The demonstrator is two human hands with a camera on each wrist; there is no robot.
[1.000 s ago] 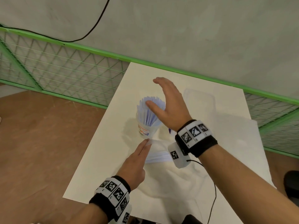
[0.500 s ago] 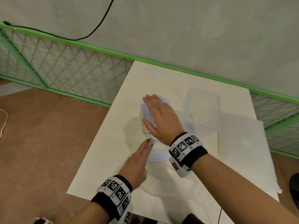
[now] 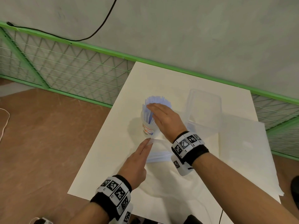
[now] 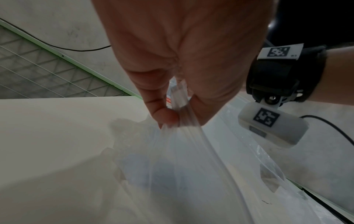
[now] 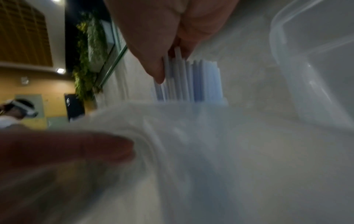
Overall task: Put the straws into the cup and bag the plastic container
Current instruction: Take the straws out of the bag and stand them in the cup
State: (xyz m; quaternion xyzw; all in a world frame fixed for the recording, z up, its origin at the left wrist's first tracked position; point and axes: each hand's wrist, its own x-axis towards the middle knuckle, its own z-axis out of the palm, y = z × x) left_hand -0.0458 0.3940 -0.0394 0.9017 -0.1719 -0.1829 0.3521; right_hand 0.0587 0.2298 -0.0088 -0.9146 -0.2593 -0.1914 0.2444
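A white paper cup stands mid-table, packed with pale blue straws that stick out above its rim. My right hand lies flat over the straw tops; in the right wrist view its fingertips touch the straws. My left hand sits just in front of the cup and pinches the edge of a clear plastic bag. The left wrist view shows thumb and finger gripping the gathered bag, with a bluish tint showing through it. The clear plastic container stands right of the cup.
The white table ends close to my body and on the left. A white sheet overhangs its right side. A green mesh fence and a grey wall run behind. Brown floor lies to the left.
My right hand has come down and toward me from above the cup and now rests on the straw tops. The left hand keeps its pinch in the same place.
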